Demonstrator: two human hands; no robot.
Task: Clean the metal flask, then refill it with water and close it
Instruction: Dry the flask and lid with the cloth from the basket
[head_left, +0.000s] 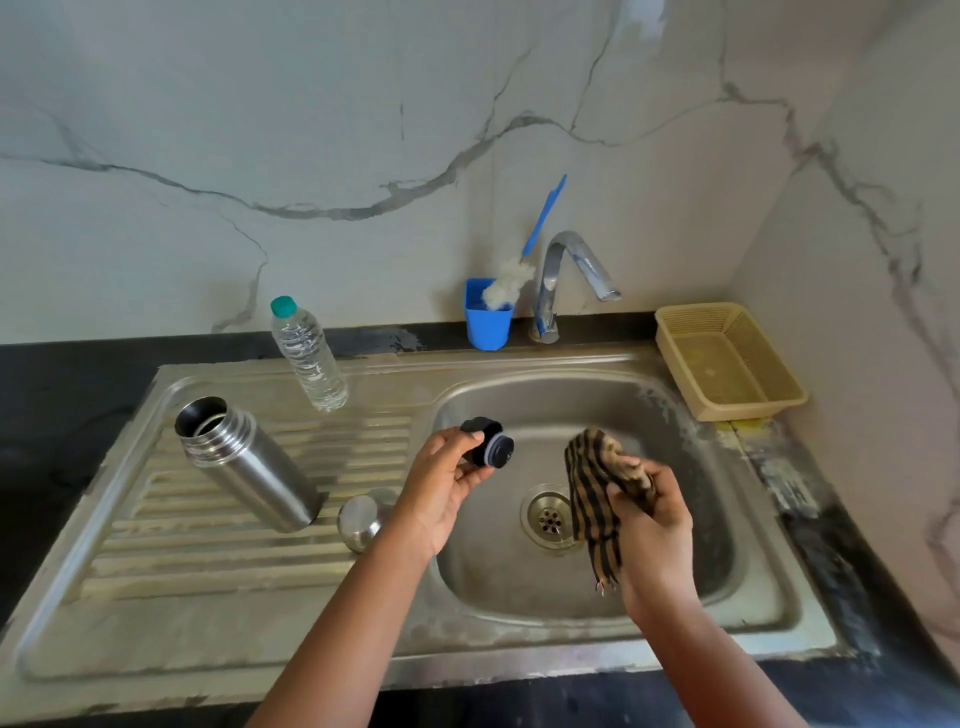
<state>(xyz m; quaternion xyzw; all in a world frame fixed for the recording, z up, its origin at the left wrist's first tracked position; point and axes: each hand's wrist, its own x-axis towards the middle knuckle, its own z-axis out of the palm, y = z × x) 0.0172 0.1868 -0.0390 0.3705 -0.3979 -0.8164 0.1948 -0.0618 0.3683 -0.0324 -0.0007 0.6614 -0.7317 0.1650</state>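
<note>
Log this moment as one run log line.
left hand holds black stopper | right hand grips striped cloth over sink | flask open on drainboard | metal cap beside it

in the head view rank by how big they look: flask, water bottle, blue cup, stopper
1. flask
2. water bottle
3. blue cup
4. stopper
The flask is nearer the camera than the bottle, so that gap is unsure.

Steel sink unit (218, 639) set in a dark counter (47, 395). On the ribbed drainboard, left of the basin: open flask (249, 467), upright; steel cap (361, 522) just beside its base; water bottle (309, 356) near the back edge. On the counter's back edge: blue cup (485, 322) holding a brush (519, 265), tap (566, 275). Back right corner: beige basket (727, 364).
</note>
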